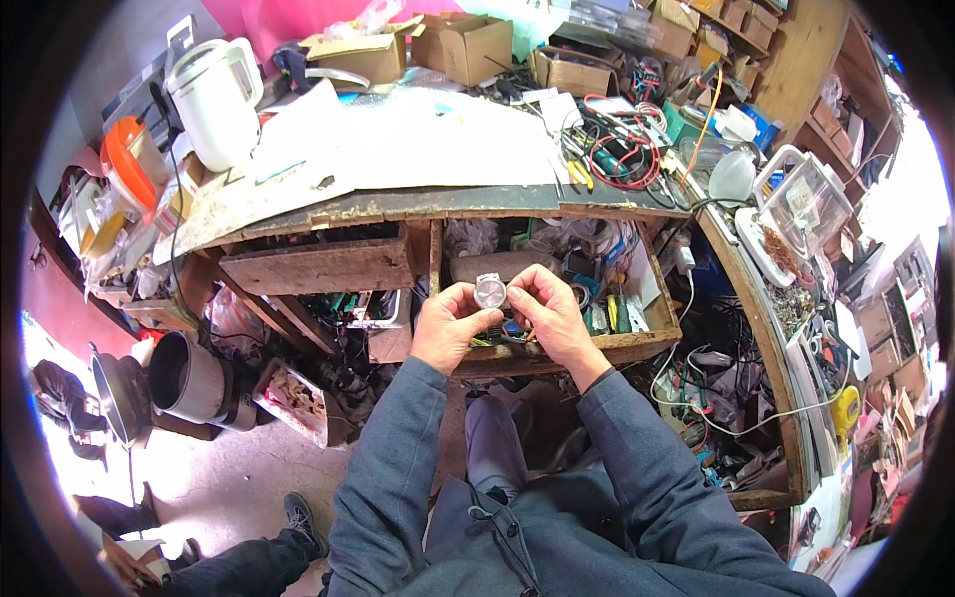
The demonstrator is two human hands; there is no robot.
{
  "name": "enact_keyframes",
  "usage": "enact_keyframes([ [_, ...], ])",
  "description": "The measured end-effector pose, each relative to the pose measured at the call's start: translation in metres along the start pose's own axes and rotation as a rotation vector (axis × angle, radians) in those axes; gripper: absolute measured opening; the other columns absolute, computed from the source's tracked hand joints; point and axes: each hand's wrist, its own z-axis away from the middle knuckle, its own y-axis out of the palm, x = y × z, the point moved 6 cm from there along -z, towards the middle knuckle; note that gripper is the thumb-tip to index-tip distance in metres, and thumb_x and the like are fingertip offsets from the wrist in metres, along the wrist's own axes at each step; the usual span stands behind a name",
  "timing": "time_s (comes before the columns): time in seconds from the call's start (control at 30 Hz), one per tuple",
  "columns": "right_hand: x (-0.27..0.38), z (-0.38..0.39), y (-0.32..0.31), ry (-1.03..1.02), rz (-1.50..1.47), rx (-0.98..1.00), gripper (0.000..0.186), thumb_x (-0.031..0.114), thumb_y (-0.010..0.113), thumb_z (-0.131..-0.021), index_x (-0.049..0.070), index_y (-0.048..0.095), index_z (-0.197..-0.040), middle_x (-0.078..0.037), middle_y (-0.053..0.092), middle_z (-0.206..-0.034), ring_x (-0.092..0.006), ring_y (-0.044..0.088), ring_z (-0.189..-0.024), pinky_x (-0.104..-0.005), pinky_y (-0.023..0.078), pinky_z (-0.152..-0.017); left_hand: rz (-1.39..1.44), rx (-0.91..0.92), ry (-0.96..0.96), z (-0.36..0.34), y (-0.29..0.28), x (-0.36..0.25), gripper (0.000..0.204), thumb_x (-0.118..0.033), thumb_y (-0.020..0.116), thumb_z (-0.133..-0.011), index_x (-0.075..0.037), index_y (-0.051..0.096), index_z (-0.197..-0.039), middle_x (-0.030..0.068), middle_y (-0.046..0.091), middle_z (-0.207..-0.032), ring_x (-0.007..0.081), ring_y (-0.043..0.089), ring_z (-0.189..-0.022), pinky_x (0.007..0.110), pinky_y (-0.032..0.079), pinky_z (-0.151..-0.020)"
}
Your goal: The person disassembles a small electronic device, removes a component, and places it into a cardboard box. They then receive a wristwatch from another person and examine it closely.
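A silver wristwatch (488,292) with a round, pale dial is held up between my two hands, above an open wooden drawer (622,343). My left hand (450,326) pinches the watch at its left side, thumb below the case. On the other side my right hand (550,311) grips its right edge between thumb and fingers. Beneath them the drawer holds clear plastic bags, cables and a green-handled tool (623,314). Part of the watch's band is hidden by my fingers.
A cluttered bench carries white paper (398,139), red and black test leads (625,159), cardboard boxes (463,48) and a white jug-shaped appliance (216,104). At left another wooden drawer (318,263) juts out. Pots (187,376) stand on the floor near another person's leg (239,565).
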Motion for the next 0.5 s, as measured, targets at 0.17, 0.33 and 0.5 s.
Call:
enact_keyframes([
  [0.17, 0.0004, 0.0003, 0.0004, 0.004, -0.012, -0.003, 0.010, 0.013, 0.066, -0.102, 0.006, 0.061, -0.098, 0.005, 0.060, -0.082, -0.0026, 0.052, -0.070, -0.0207, 0.044, -0.061, -0.001, -0.008, -0.011, -0.0002, 0.0003, 0.0005, 0.024, -0.001, 0.081, -0.085, -0.002, 0.069, -0.106, 0.0017, 0.073, -0.096, 0.0086, 0.066, -0.086, 0.026, 0.055, -0.080],
  [0.33, 0.0015, 0.0001, 0.0013, 0.005, -0.014, 0.001, 0.010, 0.013, 0.066, -0.102, 0.006, 0.061, -0.098, 0.005, 0.059, -0.081, -0.0026, 0.051, -0.069, -0.0206, 0.043, -0.061, -0.018, 0.009, -0.016, 0.0004, -0.0004, 0.0008, 0.027, 0.000, 0.080, -0.086, -0.002, 0.069, -0.110, 0.0023, 0.073, -0.100, 0.0092, 0.067, -0.089, 0.026, 0.055, -0.083],
  [0.5, 0.0031, -0.0003, 0.0011, 0.011, -0.044, 0.021, 0.010, 0.012, 0.066, -0.102, 0.006, 0.061, -0.096, 0.005, 0.059, -0.080, -0.0024, 0.050, -0.068, -0.0204, 0.042, -0.060, -0.038, 0.003, -0.001, 0.0000, 0.0003, 0.0000, 0.025, -0.002, 0.080, -0.086, -0.002, 0.069, -0.108, 0.0017, 0.074, -0.099, 0.0086, 0.067, -0.089, 0.026, 0.055, -0.083],
])
